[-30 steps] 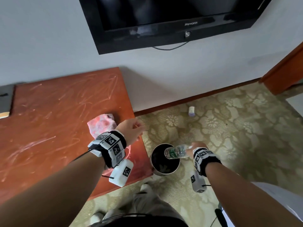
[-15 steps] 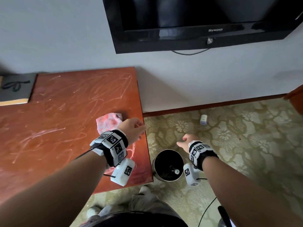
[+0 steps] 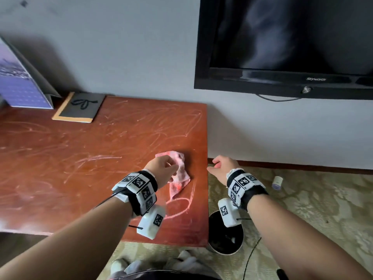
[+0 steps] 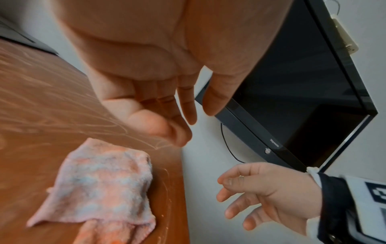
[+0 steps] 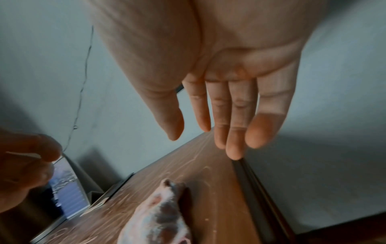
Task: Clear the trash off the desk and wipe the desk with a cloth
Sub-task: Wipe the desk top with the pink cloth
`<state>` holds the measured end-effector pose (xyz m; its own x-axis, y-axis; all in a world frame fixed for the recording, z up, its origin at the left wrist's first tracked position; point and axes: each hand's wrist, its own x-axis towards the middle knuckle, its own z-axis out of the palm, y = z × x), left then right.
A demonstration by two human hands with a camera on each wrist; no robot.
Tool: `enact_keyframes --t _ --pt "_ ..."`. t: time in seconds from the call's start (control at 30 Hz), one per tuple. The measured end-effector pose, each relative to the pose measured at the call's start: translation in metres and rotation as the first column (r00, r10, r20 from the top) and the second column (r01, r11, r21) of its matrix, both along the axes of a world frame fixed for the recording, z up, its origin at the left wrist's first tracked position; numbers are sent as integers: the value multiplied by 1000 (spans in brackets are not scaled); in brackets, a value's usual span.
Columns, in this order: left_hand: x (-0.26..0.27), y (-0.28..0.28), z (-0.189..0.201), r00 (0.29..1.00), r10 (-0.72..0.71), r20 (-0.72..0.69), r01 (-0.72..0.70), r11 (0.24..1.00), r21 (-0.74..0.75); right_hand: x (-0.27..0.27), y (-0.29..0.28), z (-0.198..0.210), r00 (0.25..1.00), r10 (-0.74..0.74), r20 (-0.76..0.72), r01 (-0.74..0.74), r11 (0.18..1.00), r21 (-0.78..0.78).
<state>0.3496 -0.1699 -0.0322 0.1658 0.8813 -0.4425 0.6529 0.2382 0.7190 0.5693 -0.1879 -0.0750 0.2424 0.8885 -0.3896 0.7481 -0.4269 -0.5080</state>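
Note:
A crumpled pink cloth (image 3: 179,174) lies on the scratched red-brown desk (image 3: 80,158) near its right edge. My left hand (image 3: 169,168) hovers just above the cloth with fingers loosely curled and holds nothing; the left wrist view shows the left hand (image 4: 188,125) clear of the cloth (image 4: 100,189). My right hand (image 3: 214,166) is in the air just off the desk's right edge, empty, with its fingers (image 5: 234,132) straight. In the right wrist view the cloth (image 5: 158,219) lies below that hand. A dark round trash bin (image 3: 226,252) stands on the floor by the desk's front right corner.
A black notebook (image 3: 80,109) and a standing calendar (image 3: 20,83) sit at the back left of the desk. A black TV (image 3: 292,47) hangs on the wall to the right. A small white container (image 3: 277,182) lies on the patterned carpet.
My right hand held a plastic bottle over the bin, let it drop in, then rose empty to the desk's right edge. The left hand stayed by the cloth.

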Motion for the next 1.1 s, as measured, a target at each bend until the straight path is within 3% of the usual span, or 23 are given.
enact_keyframes --t 0.57,0.9,1.1 --pt "-142 1 22 996 90 28 -91 995 48 -140 26 40 966 223 129 -217 974 -58" --pt "-227 -4 22 984 116 132 -126 989 75 -225 24 52 969 207 133 -206 978 -20" --pt "-265 -4 12 976 128 178 -143 987 70 -270 18 57 942 269 203 -258 963 -77"
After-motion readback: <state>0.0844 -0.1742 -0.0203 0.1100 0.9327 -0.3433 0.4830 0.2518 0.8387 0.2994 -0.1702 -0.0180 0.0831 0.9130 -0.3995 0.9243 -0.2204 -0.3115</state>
